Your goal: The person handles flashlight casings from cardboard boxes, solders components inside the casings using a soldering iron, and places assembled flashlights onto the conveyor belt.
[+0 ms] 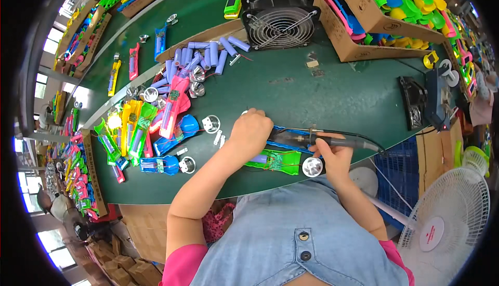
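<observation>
My left hand (251, 131) is closed over the left end of a blue flashlight housing (283, 144); what its fingertips pinch is hidden beneath it. My right hand (334, 156) grips a dark, corded tool that looks like a soldering iron (296, 137), held above the blue housing and pointing toward my left hand. The iron's tip cannot be made out. Just nearer to me lies an opened green housing (283, 162) with a purple battery cell (259, 158) and thin wires. Beside my right hand is a round silver reflector (312, 167).
Left of my hands are piled colourful flashlight housings (130, 125) and purple cells (210, 54). A black metal-grilled fan (281, 22) stands at the back. Cardboard boxes (358, 49) of plastic parts stand back right, a dark soldering station (439, 96) at right. A white fan (447, 218) is beside me.
</observation>
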### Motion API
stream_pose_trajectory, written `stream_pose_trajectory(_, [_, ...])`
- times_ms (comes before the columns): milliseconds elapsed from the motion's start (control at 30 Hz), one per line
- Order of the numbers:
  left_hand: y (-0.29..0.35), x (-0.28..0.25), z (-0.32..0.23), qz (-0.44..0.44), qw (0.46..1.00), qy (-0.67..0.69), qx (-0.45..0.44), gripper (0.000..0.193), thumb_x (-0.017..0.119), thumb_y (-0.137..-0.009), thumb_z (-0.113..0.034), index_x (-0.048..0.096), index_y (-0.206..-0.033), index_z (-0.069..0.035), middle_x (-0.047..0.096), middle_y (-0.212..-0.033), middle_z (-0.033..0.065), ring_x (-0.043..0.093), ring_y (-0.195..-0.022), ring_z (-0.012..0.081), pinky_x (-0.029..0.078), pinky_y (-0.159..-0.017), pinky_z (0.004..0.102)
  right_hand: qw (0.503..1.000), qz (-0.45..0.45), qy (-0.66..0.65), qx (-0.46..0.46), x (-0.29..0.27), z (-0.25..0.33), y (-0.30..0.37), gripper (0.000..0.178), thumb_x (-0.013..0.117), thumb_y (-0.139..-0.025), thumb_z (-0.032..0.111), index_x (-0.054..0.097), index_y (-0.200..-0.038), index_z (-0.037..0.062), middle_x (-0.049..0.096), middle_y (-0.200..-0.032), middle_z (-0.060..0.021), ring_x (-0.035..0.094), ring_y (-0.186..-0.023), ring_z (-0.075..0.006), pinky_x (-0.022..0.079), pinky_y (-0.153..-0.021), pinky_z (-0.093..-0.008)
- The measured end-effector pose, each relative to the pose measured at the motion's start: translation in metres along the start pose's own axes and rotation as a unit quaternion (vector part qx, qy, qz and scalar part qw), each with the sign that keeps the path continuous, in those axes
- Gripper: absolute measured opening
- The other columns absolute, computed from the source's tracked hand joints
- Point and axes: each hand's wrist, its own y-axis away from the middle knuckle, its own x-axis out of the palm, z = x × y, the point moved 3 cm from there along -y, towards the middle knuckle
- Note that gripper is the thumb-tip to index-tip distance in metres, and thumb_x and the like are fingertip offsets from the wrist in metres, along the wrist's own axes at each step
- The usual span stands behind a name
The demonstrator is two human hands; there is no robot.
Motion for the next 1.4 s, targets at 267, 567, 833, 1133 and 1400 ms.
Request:
stream_pose_trajectory(267, [0.001,0.003,0.002,-0.001,0.999,-0.04,0.002,0.003,0.061,-0.062,-0.008,0.064,-0.061,-0.008,0.056,-0.07,0.01,0.055,-0.078,0.0267,0.046,-0.068,0.0363,0.938,0.056,0.246,-0.237,-0.019,0.036,0.021,0.029,0.063,-0.076,0.001,0.053,-0.103,0.0013,0.064,-0.086,-0.0134,0.063,-0.084,-0.0212,0.046,-0.082,-0.0379])
stream_pose_trajectory(567, [0.0,-0.003,-0.003,0.0,0.998,-0.066,-0.003,0.003,0.062,-0.062,-0.01,0.065,-0.061,-0.01,0.056,-0.069,0.0074,0.054,-0.079,0.0245,0.043,-0.068,0.0359,0.873,0.085,0.4,-0.265,-0.028,0.026,0.013,0.046,0.069,-0.071,0.014,0.047,-0.111,0.0069,0.06,-0.106,-0.0072,0.048,-0.112,-0.028,0.016,-0.104,-0.0507])
stream_pose_trajectory(833, [0.012,-0.037,-0.029,-0.005,0.995,-0.092,0.038,0.008,0.059,-0.066,-0.01,0.065,-0.07,-0.009,0.053,-0.076,0.0072,0.05,-0.079,0.0238,0.038,-0.065,0.0347,0.892,0.093,0.362,-0.253,-0.032,0.021,0.012,0.047,0.069,-0.071,0.013,0.047,-0.112,0.0071,0.058,-0.109,-0.0072,0.052,-0.106,-0.0246,0.015,-0.104,-0.0509])
stream_pose_trajectory(1133, [0.043,0.002,-0.059,-0.155,0.98,0.048,0.112,0.017,0.057,-0.067,-0.003,0.063,-0.083,-0.006,0.054,-0.083,0.0066,0.051,-0.077,0.022,0.038,-0.066,0.0352,0.902,0.112,0.346,-0.234,-0.027,0.028,0.007,0.049,0.069,-0.07,0.01,0.046,-0.113,0.0068,0.058,-0.108,-0.0053,0.054,-0.101,-0.0234,0.018,-0.104,-0.0497])
stream_pose_trajectory(1400, [0.028,0.006,-0.055,-0.207,0.967,0.143,0.025,0.008,0.058,-0.07,-0.001,0.061,-0.076,-0.004,0.055,-0.073,0.0067,0.055,-0.067,0.0251,0.043,-0.06,0.0345,0.888,0.191,0.308,-0.284,-0.011,0.023,-0.011,0.052,0.068,-0.07,0.007,0.043,-0.116,0.0052,0.059,-0.108,-0.0073,0.055,-0.098,-0.0268,0.031,-0.1,-0.0461])
